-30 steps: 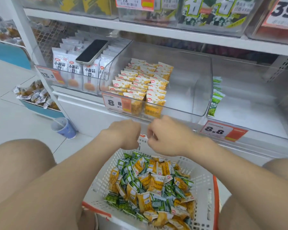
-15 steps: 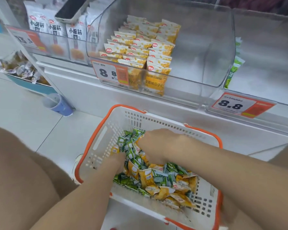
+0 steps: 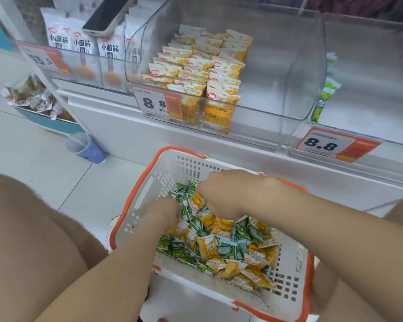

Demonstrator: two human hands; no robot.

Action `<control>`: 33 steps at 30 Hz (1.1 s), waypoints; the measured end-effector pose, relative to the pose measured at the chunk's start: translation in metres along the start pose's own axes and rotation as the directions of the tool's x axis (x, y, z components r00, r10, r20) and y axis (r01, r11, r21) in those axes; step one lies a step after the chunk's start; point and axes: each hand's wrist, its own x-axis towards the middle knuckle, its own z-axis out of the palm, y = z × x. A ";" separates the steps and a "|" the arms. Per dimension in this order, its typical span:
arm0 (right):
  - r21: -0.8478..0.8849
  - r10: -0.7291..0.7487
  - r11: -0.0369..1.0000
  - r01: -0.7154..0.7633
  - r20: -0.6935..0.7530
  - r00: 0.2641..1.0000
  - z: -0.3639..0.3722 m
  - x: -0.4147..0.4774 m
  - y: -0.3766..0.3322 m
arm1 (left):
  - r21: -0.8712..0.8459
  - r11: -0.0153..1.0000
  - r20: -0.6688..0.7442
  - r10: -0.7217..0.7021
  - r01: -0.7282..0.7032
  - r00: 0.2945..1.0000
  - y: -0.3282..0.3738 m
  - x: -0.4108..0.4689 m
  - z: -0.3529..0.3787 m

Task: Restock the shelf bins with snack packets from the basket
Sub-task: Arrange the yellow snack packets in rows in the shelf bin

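Note:
A white basket with an orange rim point(image 3: 186, 163) stands on the floor below the shelf, holding several yellow and green snack packets point(image 3: 223, 247). My right hand point(image 3: 226, 194) is down in the basket, its fingers curled round a yellow packet point(image 3: 197, 202) at the top of the heap. My left hand point(image 3: 163, 212) is pushed in among the green packets at the basket's left side, and its fingertips are hidden. The clear middle shelf bin point(image 3: 289, 66) has rows of yellow packets point(image 3: 203, 66) in its left half. The right bin holds a few green packets point(image 3: 326, 96).
The left bin holds white packets point(image 3: 84, 47) with a phone point(image 3: 107, 17) lying on them. Price tags point(image 3: 158, 103) point(image 3: 328, 145) hang on the bin fronts. On the floor to the left are a blue cup point(image 3: 86, 147) and a blue tray of wrapped snacks point(image 3: 33, 98). My knee point(image 3: 33, 228) is at lower left.
Both hands dropped from in front of the shelf into the basket, and my view tilted down. Since half a second ago the right hand has closed on a yellow packet.

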 end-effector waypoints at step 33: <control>0.792 0.485 0.542 0.281 -0.567 0.666 -0.090 -0.057 0.078 | -0.548 0.526 -0.519 0.395 -0.650 0.758 0.058 -0.136 -0.273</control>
